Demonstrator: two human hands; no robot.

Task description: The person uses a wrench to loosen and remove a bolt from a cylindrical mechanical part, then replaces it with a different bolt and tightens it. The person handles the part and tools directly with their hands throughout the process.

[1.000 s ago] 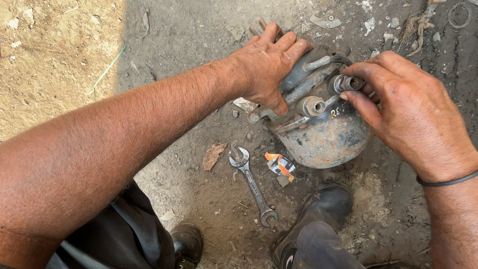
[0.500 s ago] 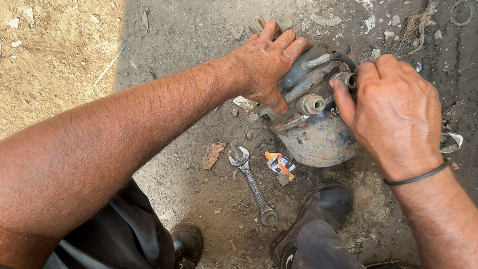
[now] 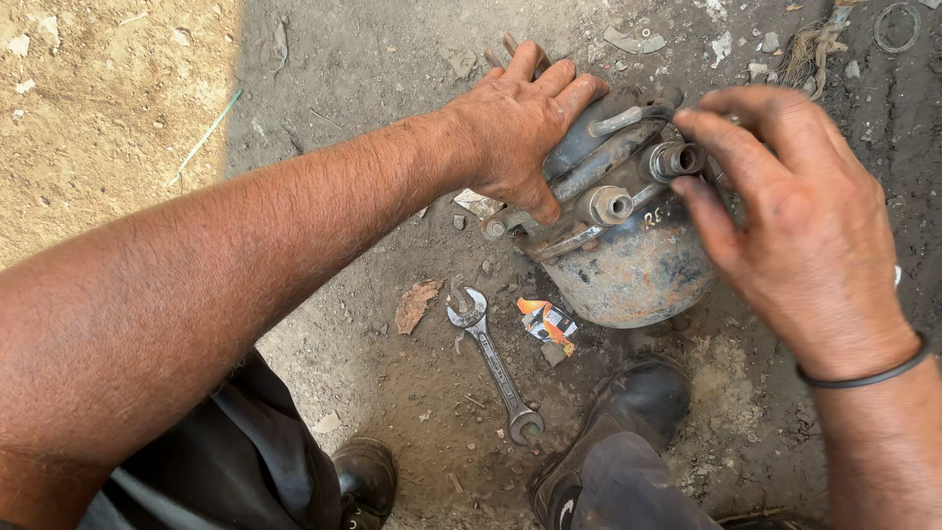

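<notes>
Left hand (image 3: 520, 128) flat, spread on rusty brake chamber (image 3: 628, 265); right hand (image 3: 795, 226) half-curled, fingertips pinching its threaded port (image 3: 677, 157); spanner (image 3: 491, 358) lying near on ground (image 3: 343, 373).

Crumpled orange-white wrapper (image 3: 547, 321) beside wrench (image 3: 494, 365)

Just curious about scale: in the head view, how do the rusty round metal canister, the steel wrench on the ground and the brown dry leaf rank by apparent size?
1. Rusty round metal canister
2. Steel wrench
3. Brown dry leaf

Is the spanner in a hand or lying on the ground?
Lying on the ground: the spanner rests flat in the dirt, apart from both hands.
</notes>
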